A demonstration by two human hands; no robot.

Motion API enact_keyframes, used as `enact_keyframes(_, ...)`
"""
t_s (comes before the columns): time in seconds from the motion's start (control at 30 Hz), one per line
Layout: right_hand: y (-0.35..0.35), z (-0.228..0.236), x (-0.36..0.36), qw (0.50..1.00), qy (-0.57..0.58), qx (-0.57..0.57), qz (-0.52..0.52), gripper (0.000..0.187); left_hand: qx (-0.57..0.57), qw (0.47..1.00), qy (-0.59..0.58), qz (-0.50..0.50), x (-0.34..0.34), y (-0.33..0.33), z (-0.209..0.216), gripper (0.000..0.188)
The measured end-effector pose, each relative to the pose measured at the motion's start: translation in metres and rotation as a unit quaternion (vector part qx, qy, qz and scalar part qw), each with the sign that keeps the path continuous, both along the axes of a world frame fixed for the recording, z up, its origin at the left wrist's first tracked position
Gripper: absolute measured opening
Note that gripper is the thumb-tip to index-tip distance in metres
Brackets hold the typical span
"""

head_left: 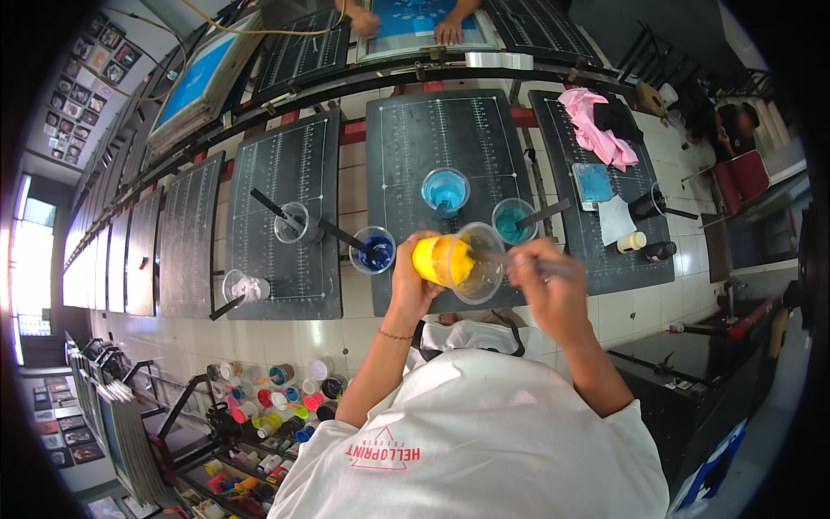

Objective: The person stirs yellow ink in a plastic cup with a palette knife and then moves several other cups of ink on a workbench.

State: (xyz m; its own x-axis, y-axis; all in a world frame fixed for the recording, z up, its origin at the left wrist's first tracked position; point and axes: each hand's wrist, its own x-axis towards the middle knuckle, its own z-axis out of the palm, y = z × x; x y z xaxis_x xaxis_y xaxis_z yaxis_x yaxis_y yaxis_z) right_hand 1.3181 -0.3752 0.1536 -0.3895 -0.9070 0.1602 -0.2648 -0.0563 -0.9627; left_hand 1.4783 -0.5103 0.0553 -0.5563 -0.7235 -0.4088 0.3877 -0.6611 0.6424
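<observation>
My left hand (pixel 411 278) is closed around a clear plastic cup (pixel 488 281), tilted so its mouth faces right. Thick yellow ink (pixel 439 259) fills its lower part. My right hand (pixel 546 281), slightly smeared by motion, grips a dark stirring stick (pixel 494 258) that reaches into the cup. Close by on the black printing boards stand a cup of dark blue ink (pixel 373 251), a cup of light blue ink (pixel 445 192) and a cup of teal ink (pixel 512 223). Sticks lean in these cups.
More cups, one with greyish contents (pixel 296 223) and one with white (pixel 246 288), stand to the left. Pink cloth (pixel 595 125) lies on the right board (pixel 553 251). Ink jars (pixel 285 398) crowd the lower left. Across the rail, another person's hands (pixel 448 31) rest at a blue screen frame (pixel 402 16).
</observation>
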Motion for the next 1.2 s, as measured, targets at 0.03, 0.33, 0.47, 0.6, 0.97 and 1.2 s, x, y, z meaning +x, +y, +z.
enact_keyframes(0.03, 0.000, 0.000, 0.000, 0.998, 0.051, 0.021, 0.039, 0.015, 0.002, 1.000, -0.001, -0.002, 0.000, 0.000, 0.000, 0.042)
enact_keyframes(0.33, 0.004, 0.008, 0.006, 0.995, -0.100, -0.002, 0.024, 0.016, -0.002, 1.000, -0.008, 0.001, -0.001, 0.000, 0.004, 0.041)
enact_keyframes(0.47, -0.001, 0.003, 0.000, 0.999, -0.013, 0.017, -0.050, 0.016, -0.007, 1.000, -0.005, -0.007, 0.000, -0.001, 0.005, 0.041)
enact_keyframes(0.6, 0.004, 0.010, 0.006, 0.995, -0.090, -0.037, -0.036, 0.012, 0.001, 1.000, -0.005, -0.011, 0.001, -0.001, 0.000, 0.041)
enact_keyframes(0.97, 0.002, 0.015, 0.004, 0.994, 0.070, 0.022, 0.078, 0.015, 0.004, 1.000, -0.002, -0.004, -0.001, -0.003, 0.002, 0.042)
enact_keyframes(1.2, 0.001, 0.009, 0.004, 0.999, -0.036, 0.012, 0.018, 0.015, 0.006, 1.000, -0.009, -0.003, -0.002, -0.002, 0.002, 0.042)
